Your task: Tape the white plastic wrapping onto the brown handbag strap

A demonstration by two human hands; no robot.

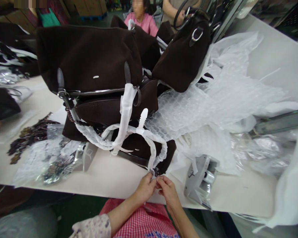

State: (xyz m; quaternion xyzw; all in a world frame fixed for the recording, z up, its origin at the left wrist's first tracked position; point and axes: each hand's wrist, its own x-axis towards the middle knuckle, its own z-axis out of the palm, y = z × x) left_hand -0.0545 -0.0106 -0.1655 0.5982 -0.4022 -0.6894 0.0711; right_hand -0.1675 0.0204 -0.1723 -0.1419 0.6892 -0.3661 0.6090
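Observation:
My left hand (144, 189) and my right hand (168, 189) meet at the table's front edge, both with fingertips pinched together. What they pinch is too small to make out. Just beyond the fingertips is the lower end of a bag handle (152, 153) wrapped in white paper, beside some metal hardware. This handle belongs to a dark brown fabric bag (161, 158) lying on the table. A white serrated tie (143, 118) sticks up from the wrapped handles. Behind stands a larger dark brown bag (89, 59) with a zipper and leather tabs.
Another brown bag (183, 59) leans at the back. Bubble wrap (188, 109) spreads to the right. A metal tape dispenser (200, 180) stands near the front edge. Chains (29, 135) and plastic bags (52, 162) lie left. People, one in a pink top (150, 23), are across the table.

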